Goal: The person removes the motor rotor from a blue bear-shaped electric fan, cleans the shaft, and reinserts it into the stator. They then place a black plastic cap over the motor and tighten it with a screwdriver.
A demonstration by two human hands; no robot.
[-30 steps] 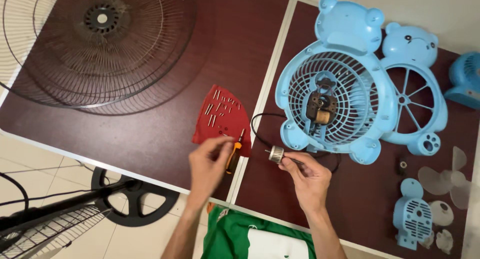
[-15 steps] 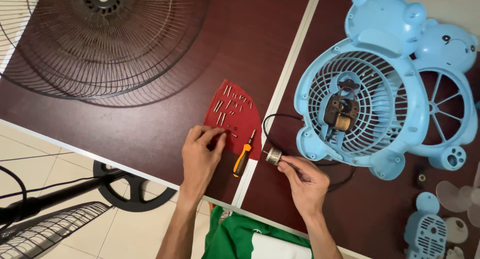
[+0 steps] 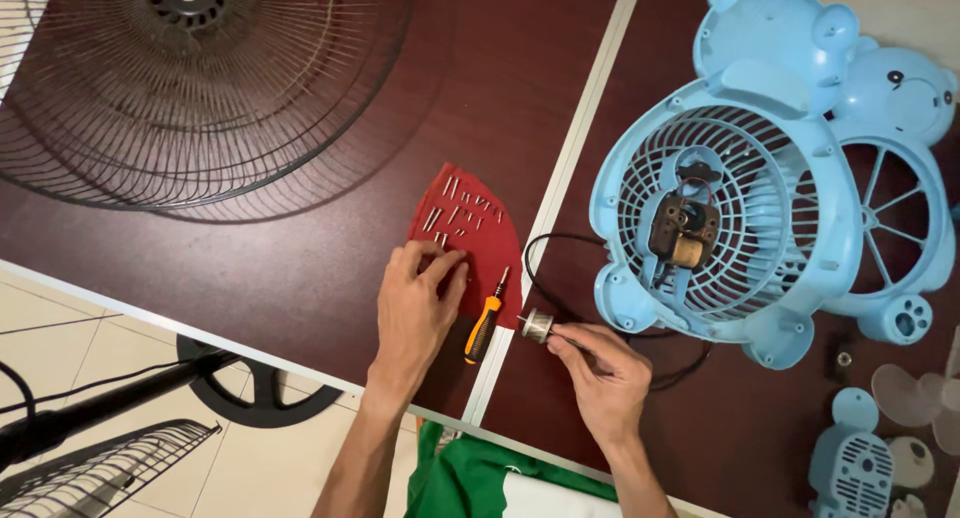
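Note:
My left hand (image 3: 418,313) rests on a red fan-shaped mat (image 3: 465,233) strewn with several small screws, its fingertips pinching at one near the mat's lower edge. An orange-handled screwdriver (image 3: 484,323) lies just right of that hand. My right hand (image 3: 603,378) holds a small round metal part (image 3: 536,325) wired by a black cable (image 3: 560,248) to the light-blue bear-shaped fan housing (image 3: 735,203), whose motor (image 3: 683,228) is exposed.
A large wire fan guard (image 3: 190,88) lies on the dark brown table at upper left. Another blue bear-shaped grille (image 3: 895,178) and small blue and white fan parts (image 3: 860,463) sit at right. A black fan stand (image 3: 120,403) is on the tiled floor.
My left hand has slid forward onto the red mat among the screws. My right hand keeps its hold on the metal part. The view has shifted left and closer.

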